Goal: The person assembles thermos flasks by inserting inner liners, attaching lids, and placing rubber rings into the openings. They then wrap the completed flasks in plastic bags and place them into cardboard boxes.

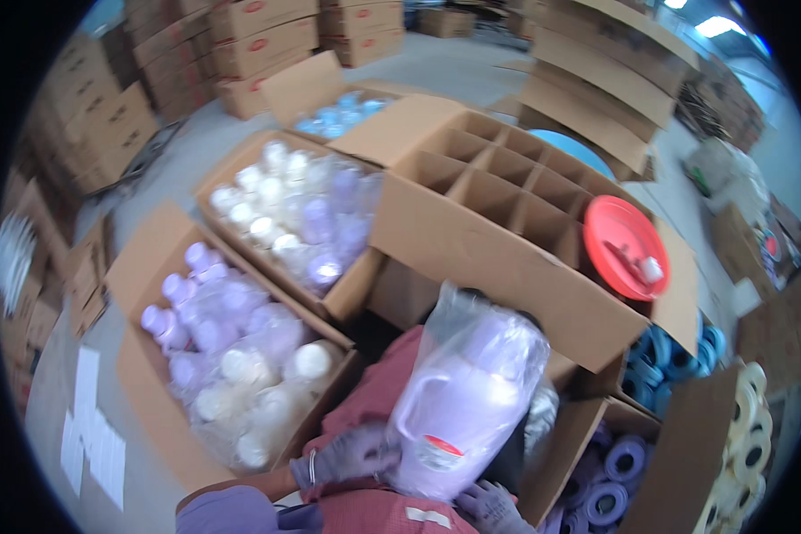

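Observation:
A lilac vacuum flask [467,418] with a handle and a red-and-silver label lies tilted over my lap inside a clear plastic bag [445,334]. Its capped top points away from me, to the upper right. My left hand [351,458], in a grey-purple glove, grips the flask's left side below the handle. At the base, my gloved right hand [494,507] holds the lower right edge, fingers curled against it. The undersides of both hands are hidden.
A divided carton [481,227] stands ahead, a red round tray [623,236] on its right corner. Cartons of lilac and white bottles [209,329] are at left. Purple rings [607,503], blue rings [676,351] and cream rings [752,445] fill boxes at right. Stacked cartons [262,40] stand behind.

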`<state>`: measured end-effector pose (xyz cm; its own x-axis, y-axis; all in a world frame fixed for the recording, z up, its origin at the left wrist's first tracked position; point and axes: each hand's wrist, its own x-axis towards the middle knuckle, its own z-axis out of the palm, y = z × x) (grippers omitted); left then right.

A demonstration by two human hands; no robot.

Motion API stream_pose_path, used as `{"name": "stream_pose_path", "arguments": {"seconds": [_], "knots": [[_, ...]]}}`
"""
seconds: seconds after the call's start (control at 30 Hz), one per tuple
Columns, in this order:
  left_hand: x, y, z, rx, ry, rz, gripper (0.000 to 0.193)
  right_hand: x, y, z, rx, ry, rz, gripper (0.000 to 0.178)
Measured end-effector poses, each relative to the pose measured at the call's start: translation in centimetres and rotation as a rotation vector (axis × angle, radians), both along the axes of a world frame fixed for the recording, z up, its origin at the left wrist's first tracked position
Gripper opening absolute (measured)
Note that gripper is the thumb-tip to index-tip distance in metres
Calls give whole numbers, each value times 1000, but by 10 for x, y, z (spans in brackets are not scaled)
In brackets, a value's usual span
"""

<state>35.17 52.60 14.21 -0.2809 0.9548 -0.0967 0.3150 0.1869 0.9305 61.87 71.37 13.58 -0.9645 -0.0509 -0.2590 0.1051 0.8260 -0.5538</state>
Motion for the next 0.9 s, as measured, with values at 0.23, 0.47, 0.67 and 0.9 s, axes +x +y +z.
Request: {"name": "stream_pose_path", "arguments": {"seconds": [0.23, 0.47, 0.67, 0.9], "knots": [[-42, 44, 62, 250, -283, 314, 41, -20, 14, 13, -199, -37, 19, 25], [-93, 2, -4, 17, -19, 218, 39, -32, 14, 8, -160, 145, -28, 30], [-49, -182, -27, 474, -944, 884, 32, -188, -17, 24, -520, 487, 105, 33], [-171, -269, -37, 708, -199, 1991, 10, -369, -64, -62, -44, 493, 64, 62]]}}
